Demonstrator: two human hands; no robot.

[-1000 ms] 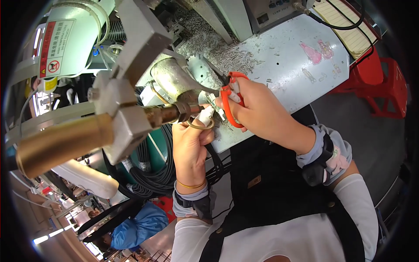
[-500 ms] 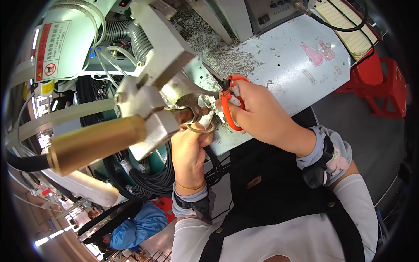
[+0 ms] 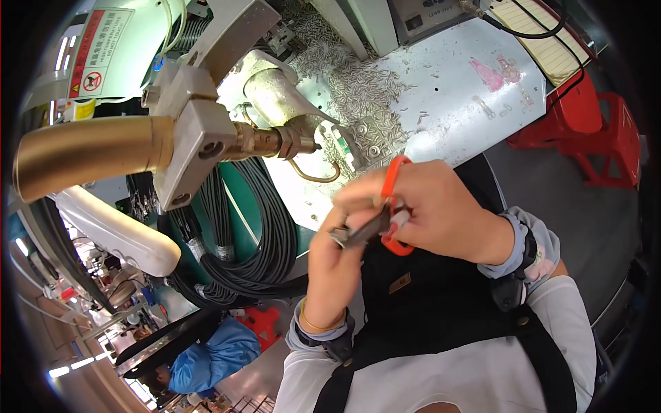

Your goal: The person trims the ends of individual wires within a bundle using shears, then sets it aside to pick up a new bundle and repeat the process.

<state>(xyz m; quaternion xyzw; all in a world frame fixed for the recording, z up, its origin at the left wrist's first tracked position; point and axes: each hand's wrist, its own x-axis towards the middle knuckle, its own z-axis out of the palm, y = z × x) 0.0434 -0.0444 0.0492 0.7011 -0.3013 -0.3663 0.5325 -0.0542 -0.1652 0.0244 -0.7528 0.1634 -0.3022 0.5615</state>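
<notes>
The red-handled scissors (image 3: 372, 230) were in the right hand (image 3: 444, 210), in front of the person's tummy and near the left hand (image 3: 335, 265). The right fingers were curled around the handles and held on. The left fingers were bent under and behind the blades, but they were blurry, so I could not tell if they were pinching a small thing or nothing.

The scissors were tipped over sideways. Their long line ran across the person, with the handles on the right and the dark blades on the left. The tip pointed left and a little bit down, right at the left hand. I could not tell if the blades were open.

My guess was that the step was hand work with the scissors, close to the body and away from the machine (image 3: 196, 127). The next move called for a firm hold on the scissors, and for care to keep the sharp tip off the left fingers.

A little green and white piece (image 3: 341, 146) sat just beside the machine's tip. Lots of small silver bits (image 3: 368, 100) lay on the white table (image 3: 468, 113). Black cables (image 3: 272, 234) lay in loops on the left.
</notes>
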